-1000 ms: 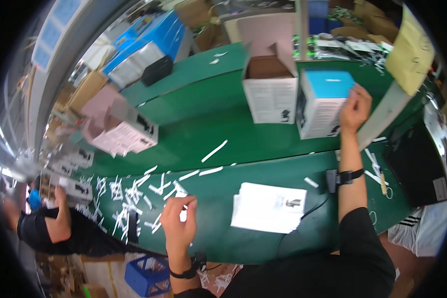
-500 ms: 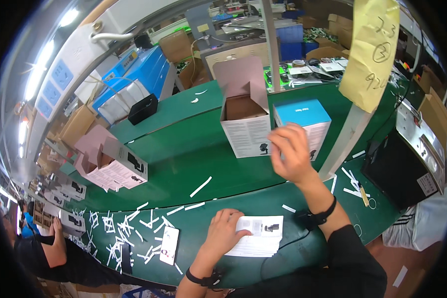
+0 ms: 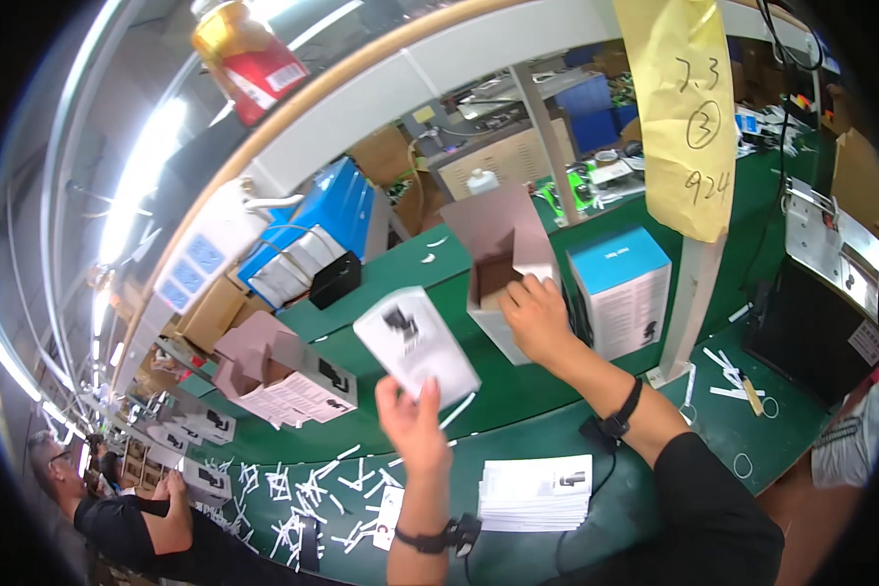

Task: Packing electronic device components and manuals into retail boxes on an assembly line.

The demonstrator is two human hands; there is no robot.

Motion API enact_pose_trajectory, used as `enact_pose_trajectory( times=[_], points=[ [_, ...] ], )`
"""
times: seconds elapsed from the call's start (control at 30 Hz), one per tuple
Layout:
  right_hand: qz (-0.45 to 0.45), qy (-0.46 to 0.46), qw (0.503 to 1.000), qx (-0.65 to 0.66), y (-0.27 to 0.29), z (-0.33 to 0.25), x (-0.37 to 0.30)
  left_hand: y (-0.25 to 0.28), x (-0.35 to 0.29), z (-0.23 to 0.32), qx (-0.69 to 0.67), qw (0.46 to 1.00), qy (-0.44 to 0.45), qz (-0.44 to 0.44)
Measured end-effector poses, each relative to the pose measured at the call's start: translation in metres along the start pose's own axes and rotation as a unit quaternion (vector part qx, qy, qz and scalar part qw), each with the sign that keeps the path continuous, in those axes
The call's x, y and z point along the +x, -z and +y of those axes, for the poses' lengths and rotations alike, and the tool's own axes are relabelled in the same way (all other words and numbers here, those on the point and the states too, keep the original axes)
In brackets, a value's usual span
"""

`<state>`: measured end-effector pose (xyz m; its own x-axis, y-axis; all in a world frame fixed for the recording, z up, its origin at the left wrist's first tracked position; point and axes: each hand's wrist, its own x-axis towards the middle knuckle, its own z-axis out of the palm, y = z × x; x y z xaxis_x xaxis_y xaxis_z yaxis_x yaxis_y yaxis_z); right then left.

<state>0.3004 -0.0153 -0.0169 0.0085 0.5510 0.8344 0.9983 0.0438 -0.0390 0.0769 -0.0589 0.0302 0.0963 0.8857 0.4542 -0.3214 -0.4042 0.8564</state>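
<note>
Leaflet [image 3: 415, 344] first: it is up off the green worktop [image 3: 400, 278] now, pinched at its lower edge between the thumb and fingers of my left hand [image 3: 412, 420] and held in the air just left of the open carton [image 3: 503, 269]. A second ago that hand was down at the near edge of the worktop, by the stack of leaflets [image 3: 537, 491]; half a second ago it was on the stack itself. So one sheet has been lifted clear.

My right hand [image 3: 535, 314] has shifted too. It was on the blue-topped box [image 3: 620, 288], which stands just right of the carton, and now it rests with curled fingers on the carton's near rim, steadying it; whether it truly grips the wall I cannot tell.

As I judge it, the sheet is poised to go into the carton's open mouth.

White paper strips [image 3: 303, 488] lie scattered toward the near left edge, where another person [image 3: 137, 518] leans.
</note>
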Motion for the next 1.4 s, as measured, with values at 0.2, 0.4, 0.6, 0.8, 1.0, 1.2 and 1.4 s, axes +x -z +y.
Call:
enact_pose_trajectory(
  times=[0.2, 0.4, 0.6, 0.8, 1.0, 1.2, 1.4],
  points=[
    [0.001, 0.036, 0.995, 0.095, 0.019, -0.031, -0.016, -0.049, 0.082, -0.046, 0.478, 0.798, -0.365, -0.034],
    [-0.027, 0.094, 0.991, 0.094, 0.027, -0.018, -0.018, -0.032, 0.099, -0.079, 0.444, 0.801, -0.400, 0.033],
    [-0.047, 0.083, 0.990, 0.108, 0.038, -0.019, -0.016, -0.033, 0.098, -0.097, 0.513, 0.781, -0.352, 0.057],
    [0.003, 0.012, 0.978, 0.206, 0.058, 0.000, -0.015, -0.054, 0.095, -0.068, 0.441, 0.829, -0.343, 0.015],
    [0.059, -0.087, 0.968, 0.228, 0.062, 0.008, 0.010, -0.063, 0.149, -0.023, 0.479, 0.840, -0.250, -0.056],
    [-0.028, -0.103, 0.977, 0.182, 0.044, 0.010, -0.001, -0.058, 0.136, -0.040, 0.566, 0.780, -0.261, -0.050],
    [-0.008, -0.089, 0.978, 0.187, 0.047, 0.027, -0.006, -0.060, 0.095, -0.053, 0.599, 0.742, -0.299, -0.046]
  ],
)
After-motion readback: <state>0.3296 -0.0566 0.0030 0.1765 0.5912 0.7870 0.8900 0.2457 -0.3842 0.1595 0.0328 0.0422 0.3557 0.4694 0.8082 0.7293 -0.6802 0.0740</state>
